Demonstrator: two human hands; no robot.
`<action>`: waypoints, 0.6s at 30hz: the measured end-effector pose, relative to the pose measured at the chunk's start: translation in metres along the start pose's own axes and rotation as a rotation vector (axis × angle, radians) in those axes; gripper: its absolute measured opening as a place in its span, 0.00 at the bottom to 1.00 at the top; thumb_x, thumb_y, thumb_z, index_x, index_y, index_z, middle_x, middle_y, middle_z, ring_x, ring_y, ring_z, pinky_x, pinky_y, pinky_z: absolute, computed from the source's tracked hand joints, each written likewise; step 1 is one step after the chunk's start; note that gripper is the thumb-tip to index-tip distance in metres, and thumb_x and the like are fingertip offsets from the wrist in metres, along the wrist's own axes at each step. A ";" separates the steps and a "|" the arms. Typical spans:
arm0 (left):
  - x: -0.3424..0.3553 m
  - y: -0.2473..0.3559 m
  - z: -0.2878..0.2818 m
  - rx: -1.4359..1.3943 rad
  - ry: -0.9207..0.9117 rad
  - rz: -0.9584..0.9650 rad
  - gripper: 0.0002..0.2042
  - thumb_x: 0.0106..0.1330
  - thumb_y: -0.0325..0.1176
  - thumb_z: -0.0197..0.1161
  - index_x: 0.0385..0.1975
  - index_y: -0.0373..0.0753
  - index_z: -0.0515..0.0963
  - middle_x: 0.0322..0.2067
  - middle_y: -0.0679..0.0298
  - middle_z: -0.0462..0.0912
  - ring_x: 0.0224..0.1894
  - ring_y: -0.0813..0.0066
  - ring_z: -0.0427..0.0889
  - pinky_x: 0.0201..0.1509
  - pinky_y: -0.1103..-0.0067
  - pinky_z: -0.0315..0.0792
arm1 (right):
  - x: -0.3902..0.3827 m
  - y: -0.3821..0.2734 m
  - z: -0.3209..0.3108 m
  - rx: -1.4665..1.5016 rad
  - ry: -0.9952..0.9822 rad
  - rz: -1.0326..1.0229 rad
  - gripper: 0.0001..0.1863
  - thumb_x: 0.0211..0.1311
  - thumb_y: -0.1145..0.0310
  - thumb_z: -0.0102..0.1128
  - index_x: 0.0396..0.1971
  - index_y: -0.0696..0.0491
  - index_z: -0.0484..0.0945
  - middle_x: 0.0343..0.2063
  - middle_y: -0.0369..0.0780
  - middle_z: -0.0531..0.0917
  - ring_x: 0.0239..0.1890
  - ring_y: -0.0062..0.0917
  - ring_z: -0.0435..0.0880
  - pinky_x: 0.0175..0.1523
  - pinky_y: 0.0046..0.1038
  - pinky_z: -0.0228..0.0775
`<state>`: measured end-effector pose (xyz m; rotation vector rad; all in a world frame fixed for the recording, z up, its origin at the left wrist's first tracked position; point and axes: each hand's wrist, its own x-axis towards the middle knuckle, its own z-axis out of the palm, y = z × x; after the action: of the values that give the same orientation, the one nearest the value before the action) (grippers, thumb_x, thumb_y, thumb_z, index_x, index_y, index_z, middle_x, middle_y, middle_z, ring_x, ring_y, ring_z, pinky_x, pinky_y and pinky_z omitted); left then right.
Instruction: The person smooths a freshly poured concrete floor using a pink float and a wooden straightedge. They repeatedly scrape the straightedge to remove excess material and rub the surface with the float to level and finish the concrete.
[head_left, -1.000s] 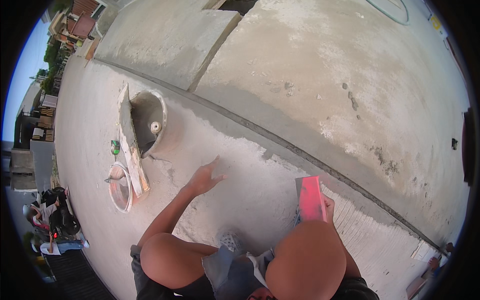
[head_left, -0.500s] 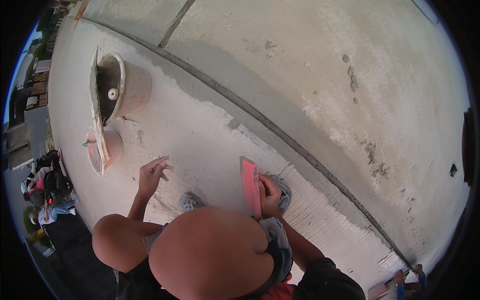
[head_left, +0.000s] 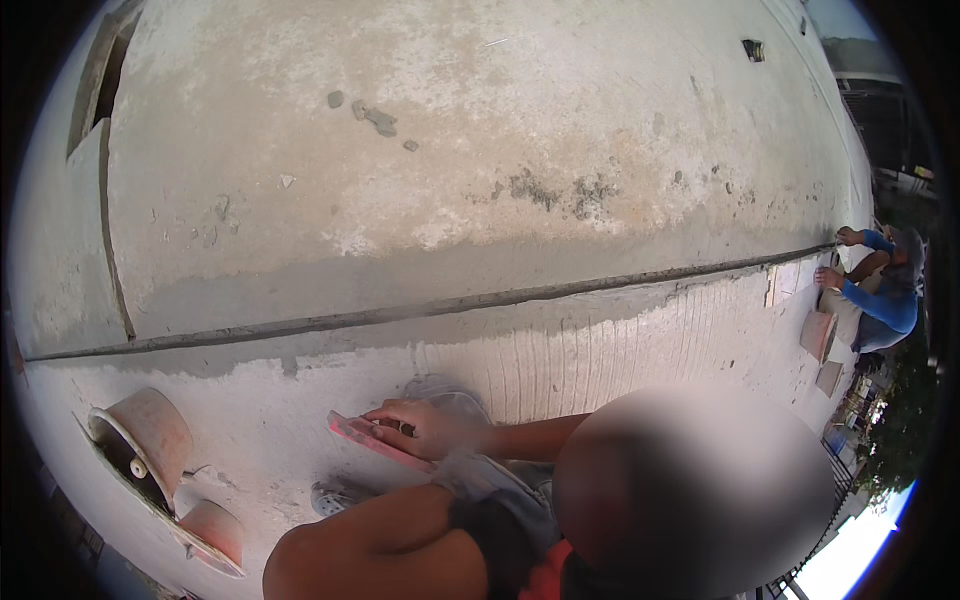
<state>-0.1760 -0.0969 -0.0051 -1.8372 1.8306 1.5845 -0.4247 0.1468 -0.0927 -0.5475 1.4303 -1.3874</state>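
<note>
My right hand (head_left: 408,428) is closed round the handle of a thin red hand float (head_left: 388,447), which is tilted just above the concrete by my shoes. The fingers wrap over the handle, with the float's flat board on the side away from my forearm. My right shoe (head_left: 445,395) is just beyond this hand, and my left shoe (head_left: 338,497) is nearer my bent knee. My left hand is out of sight. A long dark groove (head_left: 480,300) runs across the concrete beyond the float, with a smooth darker grey band along it.
A large mortar-stained bucket (head_left: 155,425) and a smaller one (head_left: 218,530) stand at the lower left. A co-worker (head_left: 880,300) in blue sleeves crouches at the groove's far right end, beside another bucket (head_left: 817,335). Grey lumps (head_left: 378,120) lie beyond the groove.
My view has swung to the right, bringing the co-worker fully in and shifting the buckets to the lower left. My left hand has left the picture. My right hand still holds the float.
</note>
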 end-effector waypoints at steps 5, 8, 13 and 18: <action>0.038 0.016 0.010 0.099 0.002 0.107 0.33 0.65 0.41 0.67 0.66 0.33 0.65 0.49 0.51 0.70 0.43 0.68 0.65 0.45 0.71 0.71 | -0.002 0.027 0.014 0.063 0.102 -0.120 0.22 0.74 0.56 0.58 0.55 0.57 0.82 0.39 0.48 0.87 0.41 0.37 0.87 0.48 0.34 0.76; 0.069 0.017 0.020 0.154 -0.016 0.191 0.37 0.61 0.42 0.69 0.67 0.32 0.61 0.52 0.49 0.65 0.47 0.65 0.61 0.48 0.68 0.69 | -0.007 0.032 0.014 0.017 0.149 -0.166 0.23 0.76 0.58 0.56 0.61 0.58 0.78 0.37 0.45 0.86 0.38 0.30 0.86 0.45 0.31 0.77; 0.126 0.027 0.045 0.323 0.012 0.389 0.45 0.56 0.44 0.73 0.69 0.31 0.56 0.58 0.47 0.58 0.54 0.59 0.55 0.53 0.63 0.67 | -0.008 0.028 0.012 0.017 0.169 -0.077 0.23 0.77 0.59 0.56 0.63 0.57 0.75 0.33 0.41 0.84 0.33 0.21 0.80 0.40 0.28 0.71; 0.165 0.026 0.067 0.560 0.121 0.485 0.53 0.50 0.45 0.77 0.71 0.31 0.50 0.63 0.45 0.51 0.60 0.54 0.49 0.58 0.58 0.65 | -0.001 0.031 0.012 -0.022 0.177 -0.135 0.22 0.78 0.61 0.53 0.64 0.56 0.75 0.38 0.41 0.87 0.38 0.21 0.82 0.45 0.26 0.72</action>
<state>-0.2786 -0.1687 -0.1345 -1.3250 2.5763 0.9008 -0.4042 0.1491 -0.1186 -0.5545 1.5758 -1.5602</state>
